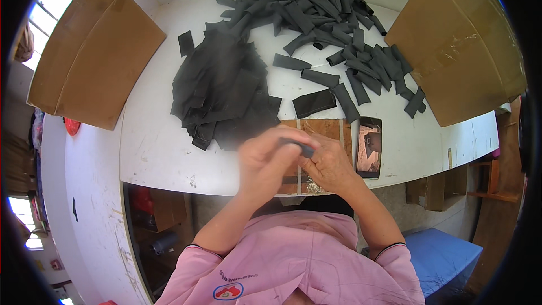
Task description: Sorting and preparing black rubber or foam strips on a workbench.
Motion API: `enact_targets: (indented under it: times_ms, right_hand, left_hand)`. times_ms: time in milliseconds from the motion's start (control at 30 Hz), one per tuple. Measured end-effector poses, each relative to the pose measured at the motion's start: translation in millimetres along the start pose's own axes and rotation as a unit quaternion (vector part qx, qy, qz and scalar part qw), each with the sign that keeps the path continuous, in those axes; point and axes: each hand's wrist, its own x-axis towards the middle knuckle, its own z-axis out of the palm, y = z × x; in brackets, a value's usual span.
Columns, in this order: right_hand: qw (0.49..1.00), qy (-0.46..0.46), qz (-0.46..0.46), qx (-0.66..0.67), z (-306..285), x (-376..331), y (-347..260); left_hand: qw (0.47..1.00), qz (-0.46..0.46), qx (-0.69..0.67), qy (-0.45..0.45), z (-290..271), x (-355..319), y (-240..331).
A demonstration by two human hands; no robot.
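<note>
Both hands were pinching one small black strip over the wooden board. The left hand and right hand touched. Behind the board lay a black heap and loose strips on the white surface. A phone lay beside the board.

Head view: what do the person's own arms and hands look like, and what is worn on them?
Both hands, the left hand and the right hand, are bare: no gloves, rings or watch visible. The forearms are bare too. A pink short-sleeved shirt covers the upper arms; its sleeve cuffs carry a thin dark-and-white trim, and a round badge sits on the chest.
</note>
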Motion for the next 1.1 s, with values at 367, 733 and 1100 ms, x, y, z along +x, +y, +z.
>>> enact_targets:
  times_ms: [367, 733, 1100]
  right_hand:
    - [0.999, -0.023, 0.007, -0.021, 10.8, -1.6, 4.1]
    - [0.891, 0.107, 0.311, 0.314, 9.0, -24.8, 18.8]
    - [0.904, -0.081, 0.319, 0.275, 56.8, -45.2, -11.7]
  left_hand:
    - [0.995, 0.026, -0.006, 0.096, -21.5, 0.1, -13.0]
    - [0.789, 0.018, 0.612, 0.042, -78.7, -41.3, -54.5]
    - [0.760, 0.156, 0.619, 0.123, -91.7, -53.1, -81.5]
